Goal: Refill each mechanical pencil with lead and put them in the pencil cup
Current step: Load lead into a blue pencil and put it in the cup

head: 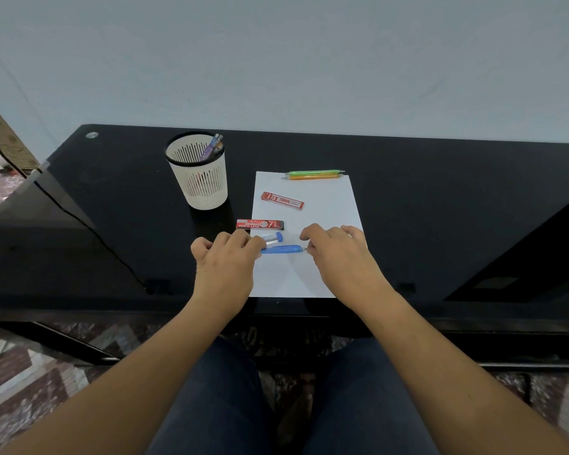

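Blue plastic mechanical pencil (pixel 281 249) lies crosswise near the front edge of the black table (pixel 440 208), with a short blue-and-clear pencil piece (pixel 274 238) just behind it. Two flat red lead cases (pixel 260 224) (pixel 282 201) lie mid-table. Green pencil (pixel 312 172) and orange pencil (pixel 312 177) lie side by side farther back. White slotted pencil cup (pixel 197 178) stands upright toward the back-left corner, purple pencils (pixel 212 148) inside.

Soft, even, rather dim light; faint shadows on the paper (pixel 304 205). Dull reflections across the black counter (pixel 440 208). Wide-angle bowing and blur toward the edges.

Near red lead case (pixel 260 224): white print "Aoha", "PENCIL LEAD", large numeral "7". Far red lead case (pixel 282 201), on the white paper (pixel 326 205): print too small to read.
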The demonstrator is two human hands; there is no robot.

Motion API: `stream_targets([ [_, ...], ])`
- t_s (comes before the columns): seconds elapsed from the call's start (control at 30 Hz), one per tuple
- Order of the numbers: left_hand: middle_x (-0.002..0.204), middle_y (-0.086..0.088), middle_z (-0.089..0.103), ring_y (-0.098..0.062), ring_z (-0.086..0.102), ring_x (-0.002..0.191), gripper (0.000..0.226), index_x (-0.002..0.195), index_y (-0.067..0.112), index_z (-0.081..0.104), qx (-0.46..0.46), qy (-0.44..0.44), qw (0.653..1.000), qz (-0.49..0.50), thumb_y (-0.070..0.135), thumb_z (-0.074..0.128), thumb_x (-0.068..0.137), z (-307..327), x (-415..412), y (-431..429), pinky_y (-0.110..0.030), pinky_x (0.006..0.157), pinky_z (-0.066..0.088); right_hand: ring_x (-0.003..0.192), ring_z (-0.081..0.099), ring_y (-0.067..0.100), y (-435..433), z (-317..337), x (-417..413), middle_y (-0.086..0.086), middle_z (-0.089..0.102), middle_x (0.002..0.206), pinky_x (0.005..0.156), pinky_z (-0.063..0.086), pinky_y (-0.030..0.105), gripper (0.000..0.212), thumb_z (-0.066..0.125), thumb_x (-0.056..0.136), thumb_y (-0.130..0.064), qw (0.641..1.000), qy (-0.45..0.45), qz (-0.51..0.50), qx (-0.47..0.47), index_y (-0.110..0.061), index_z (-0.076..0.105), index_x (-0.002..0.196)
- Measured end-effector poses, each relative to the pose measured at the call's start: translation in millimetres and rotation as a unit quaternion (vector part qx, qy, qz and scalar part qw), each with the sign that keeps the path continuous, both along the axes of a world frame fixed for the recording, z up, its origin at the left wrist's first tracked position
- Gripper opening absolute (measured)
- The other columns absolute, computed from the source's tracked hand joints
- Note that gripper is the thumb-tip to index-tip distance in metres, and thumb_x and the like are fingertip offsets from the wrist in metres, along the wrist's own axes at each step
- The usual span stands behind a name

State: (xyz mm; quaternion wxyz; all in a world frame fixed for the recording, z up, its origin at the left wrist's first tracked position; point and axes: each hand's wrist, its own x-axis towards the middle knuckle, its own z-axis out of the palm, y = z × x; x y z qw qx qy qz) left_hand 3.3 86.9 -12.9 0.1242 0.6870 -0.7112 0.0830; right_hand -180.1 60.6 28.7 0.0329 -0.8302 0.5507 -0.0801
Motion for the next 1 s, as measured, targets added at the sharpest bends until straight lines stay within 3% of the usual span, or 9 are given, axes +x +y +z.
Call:
stream_targets([
  [0.1, 0.105, 0.007, 0.06, -0.015, 0.053, 0.089, 0.032, 0.112, 0.031, 0.063, -0.009, 0.003, 1.0, 0.005, 0.011, 0.066, 0.087, -1, 2, -1, -0.029, 0.074, 0.003, 0.103, 0.056, 0.014, 0, -1, 0, -0.005, 0.063, 0.11, 0.112, 0.019, 0.034, 0.032, 0.052, 0.097, -0.017, 1.0, -0.003, 0.003, 0.011, -0.03, 0.041, 0.124],
  [0.27, 0.118, 0.013, 0.053, -0.01, 0.048, 0.099, 0.029, 0.124, 0.038, 0.052, 0.025, 0.028, 0.999, 0.003, 0.022, 0.047, 0.1, 2, 0, -5, -0.029, 0.074, 0.004, 0.104, 0.055, 0.014, 0, -2, 0, -0.006, 0.063, 0.11, 0.113, 0.019, 0.034, 0.032, 0.052, 0.096, -0.017, 1.0, -0.021, 0.014, 0.013, -0.029, 0.04, 0.124],
  [0.4, 0.119, 0.013, 0.054, -0.01, 0.048, 0.099, 0.028, 0.123, 0.038, 0.054, 0.022, 0.032, 0.999, -0.011, 0.024, 0.046, 0.101, 3, 2, -6, -0.032, 0.078, 0.01, 0.103, 0.057, 0.013, -2, -4, -2, -0.006, 0.065, 0.11, 0.112, 0.02, 0.033, 0.029, 0.053, 0.096, -0.018, 0.999, -0.034, 0.013, 0.009, -0.028, 0.043, 0.122],
  [0.63, 0.106, 0.01, 0.057, -0.013, 0.048, 0.087, 0.026, 0.117, 0.033, 0.058, 0.005, 0.005, 1.0, 0.007, 0.018, 0.052, 0.097, 0, -1, -6, -0.03, 0.073, 0.003, 0.12, 0.044, 0.016, -5, -2, -17, -0.006, 0.048, 0.131, 0.106, 0.026, 0.039, 0.036, 0.055, 0.094, -0.035, 0.999, 0.044, -0.021, 0.021, -0.029, 0.048, 0.128],
  [0.8, 0.112, 0.01, 0.053, -0.011, 0.045, 0.093, 0.029, 0.123, 0.034, 0.051, 0.028, 0.002, 0.999, 0.016, 0.019, 0.048, 0.099, 1, -3, -5, -0.031, 0.074, 0.006, 0.108, 0.049, 0.019, -7, -7, -26, -0.001, 0.051, 0.121, 0.089, 0.037, 0.037, 0.032, 0.046, 0.097, -0.032, 0.993, 0.086, -0.06, 0.059, -0.027, 0.05, 0.128],
  [1.0, 0.116, 0.01, 0.05, -0.011, 0.044, 0.098, 0.03, 0.126, 0.035, 0.048, 0.046, 0.005, 0.999, 0.018, 0.02, 0.046, 0.1, 1, -5, -2, -0.032, 0.076, 0.008, 0.079, 0.047, 0.018, -10, -16, -28, 0.002, 0.055, 0.106, 0.07, 0.035, 0.026, 0.031, 0.043, 0.096, -0.008, 0.99, 0.074, -0.069, 0.097, -0.019, 0.057, 0.121],
])
